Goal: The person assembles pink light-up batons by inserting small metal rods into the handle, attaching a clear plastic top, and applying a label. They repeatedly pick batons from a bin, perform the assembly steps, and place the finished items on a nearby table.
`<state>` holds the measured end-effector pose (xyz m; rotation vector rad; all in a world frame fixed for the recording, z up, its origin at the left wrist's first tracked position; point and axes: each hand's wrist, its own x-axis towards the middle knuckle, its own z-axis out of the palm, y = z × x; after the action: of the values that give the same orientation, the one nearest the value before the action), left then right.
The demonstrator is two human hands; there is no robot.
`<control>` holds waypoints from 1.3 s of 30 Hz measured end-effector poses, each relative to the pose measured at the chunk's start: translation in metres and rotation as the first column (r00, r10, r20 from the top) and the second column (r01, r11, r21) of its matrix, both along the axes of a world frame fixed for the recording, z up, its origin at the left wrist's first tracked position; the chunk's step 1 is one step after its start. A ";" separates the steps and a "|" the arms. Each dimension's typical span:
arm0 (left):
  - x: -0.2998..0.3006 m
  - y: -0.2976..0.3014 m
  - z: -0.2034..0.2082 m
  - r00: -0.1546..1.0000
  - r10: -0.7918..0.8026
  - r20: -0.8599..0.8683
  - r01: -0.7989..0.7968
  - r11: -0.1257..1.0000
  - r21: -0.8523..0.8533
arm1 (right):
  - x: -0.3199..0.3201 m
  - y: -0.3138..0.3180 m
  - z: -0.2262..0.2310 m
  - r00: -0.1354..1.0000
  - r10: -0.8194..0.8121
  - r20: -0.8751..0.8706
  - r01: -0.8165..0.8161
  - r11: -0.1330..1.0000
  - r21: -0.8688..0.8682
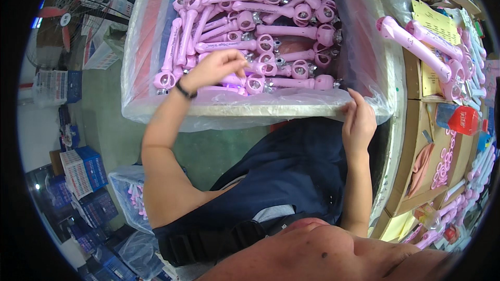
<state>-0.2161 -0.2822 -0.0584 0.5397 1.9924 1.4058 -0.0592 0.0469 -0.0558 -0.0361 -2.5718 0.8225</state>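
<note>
A large bin (pixel 389 52) lined with clear plastic stands in front of me, heaped with pink toy wands (pixel 286 32) that have round, clear-windowed heads. My left hand (pixel 220 68), with a dark band at its wrist, is over the near left part of the heap. Its fingers are bent and drawn together; what they hold, if anything, is hidden. Purple light glows from wands right under and beside these fingers. At the near right of the bin, my right hand (pixel 359 122) rests against the rim, its index finger stretched over the edge and no wand in it.
On the right, a bench with cardboard trays (pixel 411 151) carries more pink wands (pixel 424 49), pale blue ones and a red-labelled bottle (pixel 463 119). A fan (pixel 65 19) stands at far left. Stacked boxes (pixel 86 174) and a lined basket (pixel 125 198) lie lower left.
</note>
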 end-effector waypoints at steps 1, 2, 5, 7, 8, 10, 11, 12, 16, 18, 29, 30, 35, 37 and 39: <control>-0.024 -0.010 -0.025 0.999 0.005 -0.035 -0.012 0.976 -0.219 | -0.011 -0.004 -0.004 1.000 0.005 0.025 -0.006 0.999 0.038; -0.044 -0.021 -0.052 0.975 -0.154 -0.159 0.044 0.839 -0.542 | -0.022 -0.008 -0.009 0.999 0.017 0.029 -0.019 0.998 0.067; -0.068 -0.060 -0.137 0.841 -0.541 0.002 0.257 0.395 -0.882 | -0.036 -0.015 -0.017 0.999 -0.035 -0.023 0.037 0.993 0.112; -0.065 -0.079 -0.186 0.809 -0.567 0.153 0.338 0.236 -0.911 | -0.038 -0.016 -0.020 0.996 -0.067 -0.066 0.074 0.990 0.118; -0.062 -0.084 -0.206 0.794 -0.554 0.248 0.384 0.141 -0.913 | -0.037 -0.015 -0.021 0.997 -0.076 -0.003 0.075 0.987 0.143; -0.050 -0.090 -0.236 0.826 -0.545 0.142 0.274 0.168 -0.947 | -0.037 -0.014 -0.023 0.996 -0.080 0.023 0.076 0.984 0.163; -0.047 -0.093 -0.245 0.841 -0.534 0.087 0.206 0.168 -0.964 | -0.036 -0.014 -0.023 0.997 -0.073 0.002 0.072 0.985 0.158; -0.047 -0.096 -0.249 0.814 -0.579 0.041 0.202 0.216 -0.955 | -0.037 -0.014 -0.024 0.998 -0.066 -0.007 0.067 0.987 0.148; -0.065 -0.106 -0.236 0.721 -0.680 -0.137 0.305 0.488 -0.818 | -0.040 -0.015 -0.024 0.997 -0.064 -0.035 0.068 0.991 0.120; -0.078 -0.108 -0.218 0.675 -0.705 -0.220 0.330 0.554 -0.764 | -0.041 -0.015 -0.024 0.997 -0.055 -0.051 0.061 0.990 0.124; -0.082 0.024 -0.227 0.801 -0.382 -0.461 0.112 0.852 -0.512 | -0.040 -0.013 -0.024 0.997 -0.033 -0.064 0.042 0.988 0.146; -0.084 0.034 -0.231 0.787 -0.371 -0.492 0.083 0.855 -0.512 | -0.039 -0.012 -0.025 0.998 -0.034 -0.053 0.042 0.988 0.146; -0.091 0.055 -0.228 0.663 -0.358 -0.657 0.045 0.895 -0.443 | -0.039 -0.010 -0.027 0.995 -0.033 -0.093 0.044 0.991 0.125; -0.085 0.052 -0.223 0.428 -0.379 -0.820 0.111 0.923 -0.368 | -0.039 -0.009 -0.028 0.995 -0.038 -0.088 0.048 0.991 0.124; -0.070 0.043 -0.220 0.380 -0.639 -0.669 0.434 0.762 -0.480 | -0.039 -0.009 -0.028 0.994 -0.036 -0.101 0.049 0.990 0.129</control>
<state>-0.2864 -0.2391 -0.2788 1.8175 2.2236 0.4630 -0.0981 0.0378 -0.0842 -0.0106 -2.5168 0.6215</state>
